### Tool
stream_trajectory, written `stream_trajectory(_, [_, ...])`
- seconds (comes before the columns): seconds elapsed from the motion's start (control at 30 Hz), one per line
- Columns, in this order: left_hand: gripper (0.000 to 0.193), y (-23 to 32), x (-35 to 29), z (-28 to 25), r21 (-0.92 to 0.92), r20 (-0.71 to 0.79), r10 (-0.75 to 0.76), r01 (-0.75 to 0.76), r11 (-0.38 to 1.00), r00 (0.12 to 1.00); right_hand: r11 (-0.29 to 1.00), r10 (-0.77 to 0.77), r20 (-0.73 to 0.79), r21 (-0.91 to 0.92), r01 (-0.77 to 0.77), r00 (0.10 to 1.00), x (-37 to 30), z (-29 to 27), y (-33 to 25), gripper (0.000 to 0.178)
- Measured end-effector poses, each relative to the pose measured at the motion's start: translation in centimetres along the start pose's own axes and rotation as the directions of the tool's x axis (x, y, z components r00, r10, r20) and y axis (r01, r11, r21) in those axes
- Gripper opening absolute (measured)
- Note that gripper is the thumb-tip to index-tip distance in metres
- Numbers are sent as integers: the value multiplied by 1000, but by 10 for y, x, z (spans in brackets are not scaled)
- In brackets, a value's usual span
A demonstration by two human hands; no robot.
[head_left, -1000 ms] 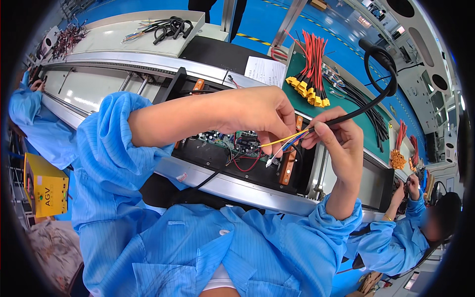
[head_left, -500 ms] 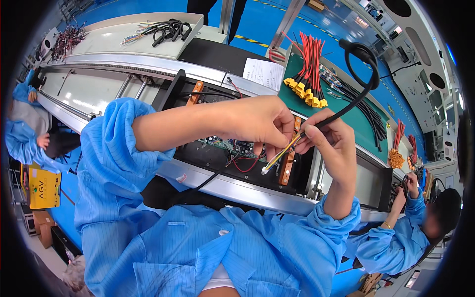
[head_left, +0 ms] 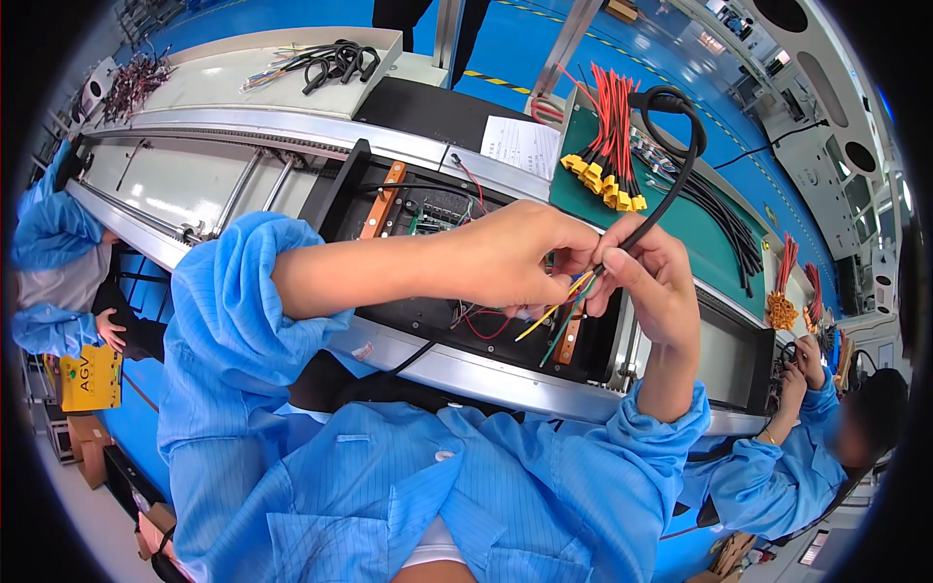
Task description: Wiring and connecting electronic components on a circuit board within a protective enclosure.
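Above an open black housing (head_left: 412, 335), I hold a black cable (head_left: 683, 175) whose end splits into thin yellow, green and other coloured wires (head_left: 537, 325). My right hand (head_left: 653, 282) is closed round the cable close to where the wires come out. My left hand (head_left: 539, 257) pinches some of those wires beside the right fingertips; its fingers hide part of them. The rest of the cable rises in a loop over the right hand. Below my left forearm, a green circuit board (head_left: 439, 216) and thin loose wires show inside the housing.
Orange bars (head_left: 383, 200) cross the housing, which sits on a metal-edged conveyor (head_left: 476, 381). A green tray (head_left: 583, 146) beyond holds red wires with yellow connectors (head_left: 604, 180) and black cables (head_left: 724, 219). Paper (head_left: 522, 145) lies beside it. Co-workers are at both sides.
The wires have spread apart, with yellow and green ends now hanging separately. My left hand has moved slightly right, closer to the right hand. The cable loop has swung left.
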State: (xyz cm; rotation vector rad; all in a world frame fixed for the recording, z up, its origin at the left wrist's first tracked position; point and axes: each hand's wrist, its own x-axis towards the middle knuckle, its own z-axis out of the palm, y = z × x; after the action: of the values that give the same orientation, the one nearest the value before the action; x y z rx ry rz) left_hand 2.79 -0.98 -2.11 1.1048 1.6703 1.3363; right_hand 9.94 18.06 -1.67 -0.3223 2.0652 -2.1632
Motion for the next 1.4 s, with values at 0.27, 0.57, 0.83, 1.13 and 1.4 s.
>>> stream_trajectory(0.27, [9, 2, 0, 3, -188, -166, -62, 30, 982, 984, 991, -87, -152, 88, 101, 985, 5, 9, 11, 14])
stream_trajectory(0.57, [8, -13, 13, 11, -425, -399, 110, -290, 857, 910, 984, -154, -401, 22, 177, 903, 0, 37, 20, 12])
stream_trajectory(0.83, [11, -23, 21, 3, 359, -458, 587, -466, 809, 667, 991, -136, -278, -29, 133, 951, -3, 26, 23, 4])
stream_trajectory(1.13, [11, -30, 23, 0, 685, -359, 729, -365, 630, 583, 937, -209, -150, -314, 154, 966, -4, 15, 25, 9])
stream_trajectory(1.4, [2, -5, 12, -8, -629, -254, 41, -197, 752, 966, 999, -30, -159, -38, 24, 987, -9, 22, 10, 13])
